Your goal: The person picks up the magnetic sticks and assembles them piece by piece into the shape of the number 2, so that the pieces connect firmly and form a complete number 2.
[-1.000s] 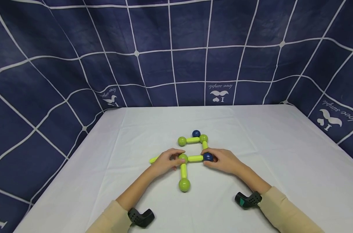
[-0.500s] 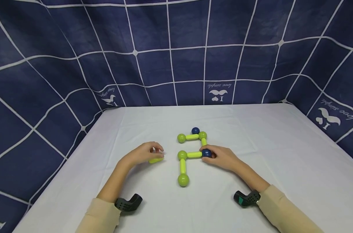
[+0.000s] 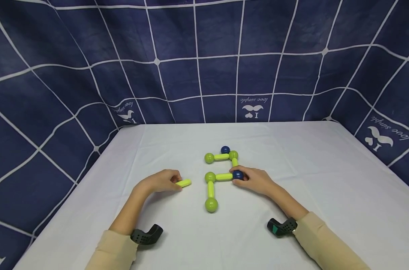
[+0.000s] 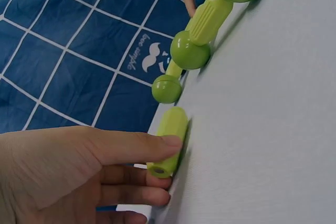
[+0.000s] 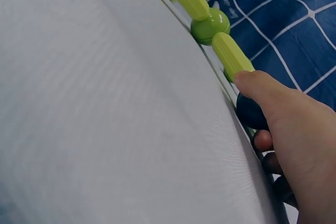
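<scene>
My left hand (image 3: 162, 180) pinches a loose yellow-green magnetic rod (image 4: 174, 124) between thumb and fingers, close over the white cloth; the rod's hollow end faces the left wrist camera. To its right lies a joined shape of rods and balls. A green ball (image 3: 210, 177) there links a rod (image 3: 223, 176) running right and another rod (image 3: 210, 189) running toward me, which ends in a larger green ball (image 3: 211, 205). My right hand (image 3: 258, 182) grips the dark blue ball (image 3: 237, 175) at the shape's right corner, its thumb reaching the adjoining rod (image 5: 231, 53) in the right wrist view.
Farther back, the shape continues through a green ball (image 3: 233, 155) and a rod (image 3: 221, 156) to another green ball (image 3: 209, 158). A second blue ball (image 3: 225, 149) sits behind them. White cloth (image 3: 292, 150) covers the table, with a dark blue checked curtain (image 3: 177, 75) around it.
My left hand has let go of the green ball, moved left and picked hold of the loose rod. The right hand stays on the blue ball; the shape has shifted slightly away.
</scene>
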`<state>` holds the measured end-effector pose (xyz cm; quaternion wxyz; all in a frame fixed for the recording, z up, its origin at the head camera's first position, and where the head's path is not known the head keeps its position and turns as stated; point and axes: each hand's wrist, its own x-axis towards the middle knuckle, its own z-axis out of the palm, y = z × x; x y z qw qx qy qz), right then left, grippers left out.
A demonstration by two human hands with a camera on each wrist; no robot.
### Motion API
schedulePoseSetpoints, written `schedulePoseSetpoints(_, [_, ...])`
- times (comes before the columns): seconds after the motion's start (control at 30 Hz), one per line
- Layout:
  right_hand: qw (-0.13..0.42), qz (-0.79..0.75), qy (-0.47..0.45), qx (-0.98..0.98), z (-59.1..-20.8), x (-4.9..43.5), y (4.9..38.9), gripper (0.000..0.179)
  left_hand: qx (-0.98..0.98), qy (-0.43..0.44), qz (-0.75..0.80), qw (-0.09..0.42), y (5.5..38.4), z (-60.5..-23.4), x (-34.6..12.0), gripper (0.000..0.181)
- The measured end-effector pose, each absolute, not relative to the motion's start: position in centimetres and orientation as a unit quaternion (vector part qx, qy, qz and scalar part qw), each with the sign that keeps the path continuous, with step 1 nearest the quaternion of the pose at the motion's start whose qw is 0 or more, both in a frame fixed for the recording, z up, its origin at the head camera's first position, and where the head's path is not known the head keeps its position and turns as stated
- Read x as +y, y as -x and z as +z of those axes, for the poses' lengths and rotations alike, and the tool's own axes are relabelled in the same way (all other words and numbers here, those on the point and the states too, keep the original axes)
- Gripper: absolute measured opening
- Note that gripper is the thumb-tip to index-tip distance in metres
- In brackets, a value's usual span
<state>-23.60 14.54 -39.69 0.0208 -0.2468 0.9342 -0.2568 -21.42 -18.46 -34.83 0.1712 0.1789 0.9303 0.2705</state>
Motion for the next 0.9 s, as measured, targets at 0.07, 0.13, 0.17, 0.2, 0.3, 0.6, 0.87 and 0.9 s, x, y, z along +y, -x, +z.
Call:
schedulePoseSetpoints(0.07, [0.021,-0.259,0.245,0.934,-39.7,14.5,23.5,0.041,0.928,-0.187,0.287,0.145,21.5,-35.0,-18.1,0.018])
schedulePoseSetpoints(0.13, [0.02,-0.26,0.244,0.934,-39.7,14.5,23.5,0.041,0.924,-0.188,0.31,0.121,21.4,-35.2,-17.5,0.021])
schedulePoseSetpoints(0.17, [0.02,-0.26,0.243,0.934,-39.7,14.4,23.4,0.041,0.921,-0.186,0.322,0.112,21.3,-35.3,-17.2,0.022])
schedulePoseSetpoints(0.2, [0.02,-0.261,0.242,0.934,-39.7,14.4,23.4,0.041,0.918,-0.183,0.336,0.105,21.2,-35.4,-16.7,0.023])
schedulePoseSetpoints(0.3, [0.017,-0.259,0.241,0.935,-39.7,14.4,23.3,0.042,0.902,-0.174,0.384,0.091,20.6,-35.4,-15.3,0.023])
schedulePoseSetpoints(0.6, [0.016,-0.263,0.236,0.935,-39.7,14.4,23.4,0.042,0.882,-0.165,0.44,0.037,18.4,-36.4,-11.0,0.021])
schedulePoseSetpoints(0.87, [0.01,-0.264,0.24,0.934,-39.8,14.5,23.4,0.042,0.901,-0.198,0.384,-0.015,16.3,-37.0,-8.3,0.021])
schedulePoseSetpoints(0.9, [0.009,-0.264,0.24,0.934,-39.8,14.5,23.4,0.043,0.904,-0.208,0.373,-0.025,16.1,-37.0,-8.0,0.021])
